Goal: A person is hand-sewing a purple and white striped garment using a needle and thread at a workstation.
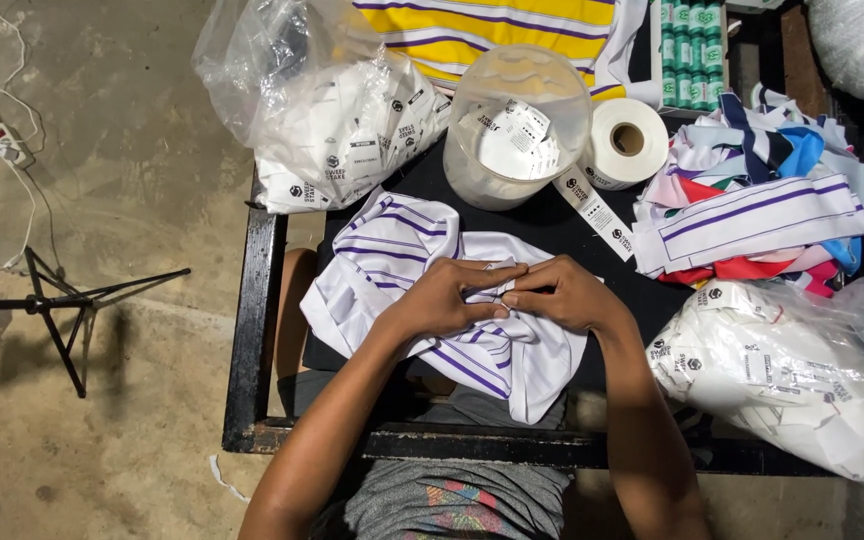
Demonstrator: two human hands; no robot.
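A white garment with purple stripes (392, 250) lies crumpled on the black table (252, 330) in front of me. My left hand (447, 298) and my right hand (560, 294) meet at its middle, fingertips together, both pinching a fold of the cloth. A small white tag seems to sit between the fingers, mostly hidden. Part of the garment hangs over the table's near edge toward my lap.
A clear plastic tub (512, 125) holding white tags and a roll of label tape (624, 145) stand behind the garment. Clear bags of white tags sit at back left (342, 130) and at right (792, 380). A pile of striped collars (752, 200) lies right. A tripod (62, 300) stands on the floor.
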